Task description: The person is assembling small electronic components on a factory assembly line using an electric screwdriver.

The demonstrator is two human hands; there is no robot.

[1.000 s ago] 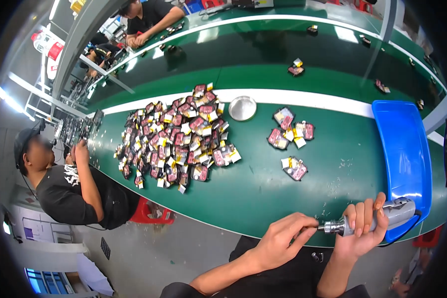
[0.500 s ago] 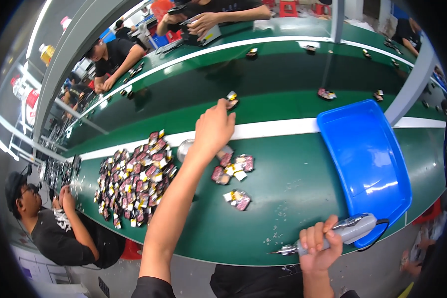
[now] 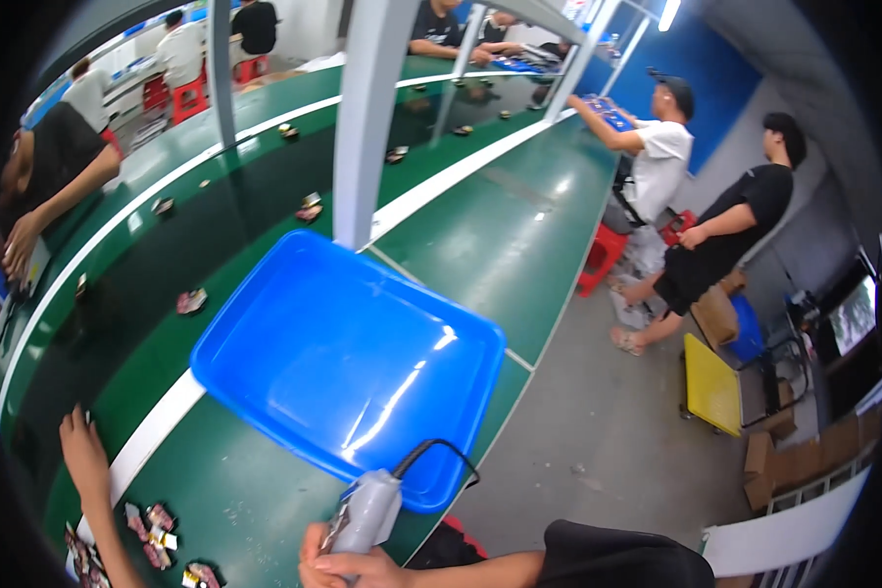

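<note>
My left hand (image 3: 85, 461) reaches over the dark conveyor belt at the lower left, its fingers stretched out and a little apart. I see no part clearly in it, though the space under the fingers is hidden. In my right hand (image 3: 351, 565) is a grey electric screwdriver (image 3: 367, 512) with a black cord; its tip is out of view. Several small dark-and-pink parts (image 3: 151, 534) with white and yellow labels lie on the green table beside my left forearm. Another such part (image 3: 203, 575) sits closer at the lower edge. A pile of them (image 3: 86, 561) shows partly behind the forearm.
A large blue tray (image 3: 493, 345) rests on the table right of the belt. A grey post (image 3: 361, 127) rises behind it. Small parts (image 3: 192, 301) lie along the belt. People sit across the belt and at the far right end; one person (image 3: 740, 220) stands by a yellow cart (image 3: 710, 384).
The view has swung right, so the tray is now central and my hands are lower left. My left hand stays over the belt; the small part at its fingertips no longer shows. The screwdriver remains held.
</note>
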